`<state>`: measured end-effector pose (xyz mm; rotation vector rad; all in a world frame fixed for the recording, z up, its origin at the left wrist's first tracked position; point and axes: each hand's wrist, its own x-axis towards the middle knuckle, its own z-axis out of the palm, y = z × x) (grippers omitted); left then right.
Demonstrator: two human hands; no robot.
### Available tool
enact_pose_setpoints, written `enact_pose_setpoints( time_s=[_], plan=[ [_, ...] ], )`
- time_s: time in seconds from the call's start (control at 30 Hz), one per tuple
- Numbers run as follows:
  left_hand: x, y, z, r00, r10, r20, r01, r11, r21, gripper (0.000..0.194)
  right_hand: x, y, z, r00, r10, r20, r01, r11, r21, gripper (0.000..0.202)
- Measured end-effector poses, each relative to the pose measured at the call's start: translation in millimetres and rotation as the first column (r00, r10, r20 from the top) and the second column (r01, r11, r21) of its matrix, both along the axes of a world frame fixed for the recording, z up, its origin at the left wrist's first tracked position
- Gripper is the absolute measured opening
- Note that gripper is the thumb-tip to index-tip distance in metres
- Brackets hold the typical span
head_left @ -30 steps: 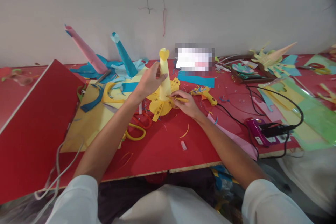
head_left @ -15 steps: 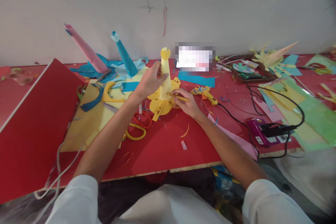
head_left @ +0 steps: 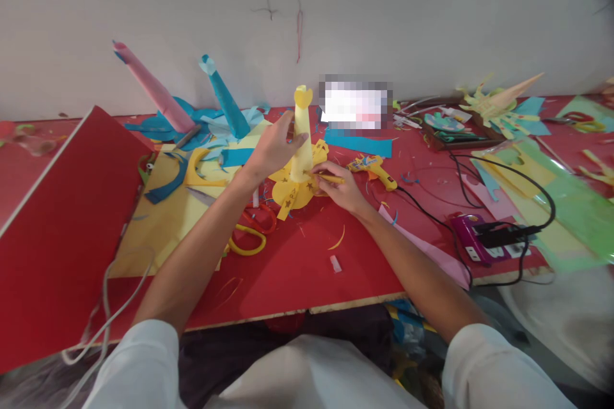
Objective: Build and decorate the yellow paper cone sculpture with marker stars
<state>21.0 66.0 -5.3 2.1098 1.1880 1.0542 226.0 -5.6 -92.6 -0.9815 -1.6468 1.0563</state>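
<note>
A pale yellow paper cone [head_left: 300, 156] stands upright on a yellow flower-shaped paper base [head_left: 292, 195] marked with stars. Near its top is a yellow heart-like piece [head_left: 303, 98]. My left hand [head_left: 277, 146] grips the cone from the left, thumb across its front. In my right hand [head_left: 339, 186] is a yellow pencil [head_left: 330, 178], its tip against the lower right side of the cone. To the right of that hand lies a yellow glue gun [head_left: 378, 172].
Yellow-handled scissors [head_left: 248, 241] lie by my left forearm. Pink [head_left: 156, 89] and blue [head_left: 226, 102] cones stand back left. A red board [head_left: 62, 230] leans left; a purple power block [head_left: 474, 239] with cables sits right. A tool tray [head_left: 460, 138] lies back right.
The view has shifted very slightly. My left hand still holds the cone, and the pencil in my right hand stays at its lower side with little visible movement.
</note>
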Motion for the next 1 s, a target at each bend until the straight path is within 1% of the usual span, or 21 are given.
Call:
enact_pose_setpoints(
  time_s=[0.1,0.23,0.37,0.53,0.77,1.0],
  plan=[
    [-0.2,-0.1,0.0,1.000,0.007,-0.008,-0.007,1.000,0.007,0.024,0.0,0.0,0.7,1.000,-0.001,0.024,0.001,1.000,0.026,0.033],
    [-0.5,0.4,-0.4,1.000,-0.003,-0.003,0.003,1.000,0.005,0.026,-1.4,-2.0,4.4,1.000,0.002,0.014,-0.003,0.999,0.032,0.034],
    [-0.2,0.7,-1.0,1.000,-0.005,0.005,0.005,1.000,0.011,0.025,-2.6,-4.1,6.9,0.999,-0.023,-0.044,0.022,1.000,-0.013,0.035],
    [0.5,0.0,-0.9,1.000,0.002,0.003,-0.002,1.000,0.015,0.022,-3.5,-4.1,6.9,0.997,-0.023,-0.068,0.020,0.999,-0.044,0.037],
    [0.5,-0.5,0.1,1.000,0.000,0.009,0.000,1.000,-0.003,0.024,-3.3,-3.0,7.3,0.999,-0.040,-0.023,0.041,0.999,0.032,0.035],
    [1.1,-2.6,2.8,1.000,0.006,-0.005,-0.007,1.000,-0.019,0.023,-2.8,-3.2,5.9,0.998,-0.029,-0.049,0.029,0.999,-0.018,0.036]
  ],
)
